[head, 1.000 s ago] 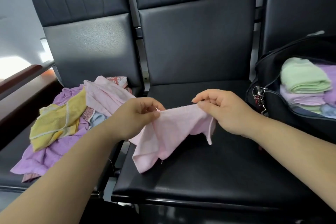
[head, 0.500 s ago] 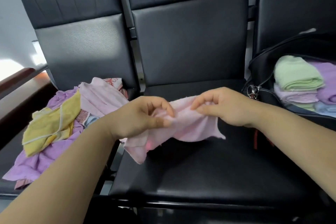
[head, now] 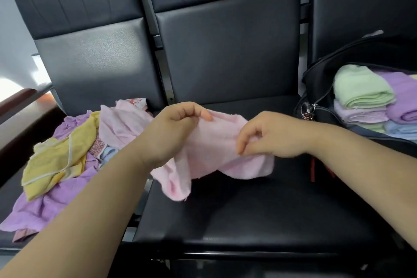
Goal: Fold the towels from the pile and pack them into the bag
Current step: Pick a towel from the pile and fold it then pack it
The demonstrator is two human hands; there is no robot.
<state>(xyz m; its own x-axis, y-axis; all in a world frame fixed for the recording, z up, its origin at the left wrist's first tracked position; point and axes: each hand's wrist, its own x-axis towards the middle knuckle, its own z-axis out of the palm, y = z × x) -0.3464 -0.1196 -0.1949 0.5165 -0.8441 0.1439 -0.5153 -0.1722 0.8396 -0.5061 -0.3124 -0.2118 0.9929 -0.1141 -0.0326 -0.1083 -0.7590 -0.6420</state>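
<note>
A crumpled pink towel (head: 214, 153) hangs above the middle black seat (head: 259, 216). My left hand (head: 173, 133) grips its upper left edge, fingers curled over the cloth. My right hand (head: 270, 135) holds its right side with bent fingers, part of the towel drooping below it. On the left seat lies the loose pile of towels (head: 61, 165): yellow, purple, pink and a patterned one. On the right seat the black bag (head: 320, 88) stands open, with folded green, purple and blue towels (head: 365, 92) stacked inside.
Three black padded chairs stand in a row with tall backrests (head: 225, 52). A dark wooden ledge (head: 20, 101) runs along the far left. A metal key ring (head: 308, 109) hangs on the bag's near edge.
Both hands have moved closer together and bunched the pink towel; it was stretched flatter between them a second ago. The view has shifted slightly left.
</note>
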